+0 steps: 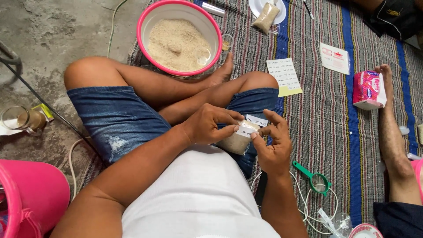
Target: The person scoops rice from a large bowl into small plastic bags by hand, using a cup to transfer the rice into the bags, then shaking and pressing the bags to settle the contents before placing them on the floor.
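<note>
Here both the left hand (211, 125) and right hand (273, 145) pinch a small bag (235, 141), half hidden.

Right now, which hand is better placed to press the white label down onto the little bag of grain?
Probably the right hand: its fingertips already pinch the white label at the bag's top edge. The left hand wraps over the bag, steadying it on the lap.

Striped mat (330, 101) — pink bowl (145, 20), paper sheet (284, 76), green strainer (315, 178).
</note>
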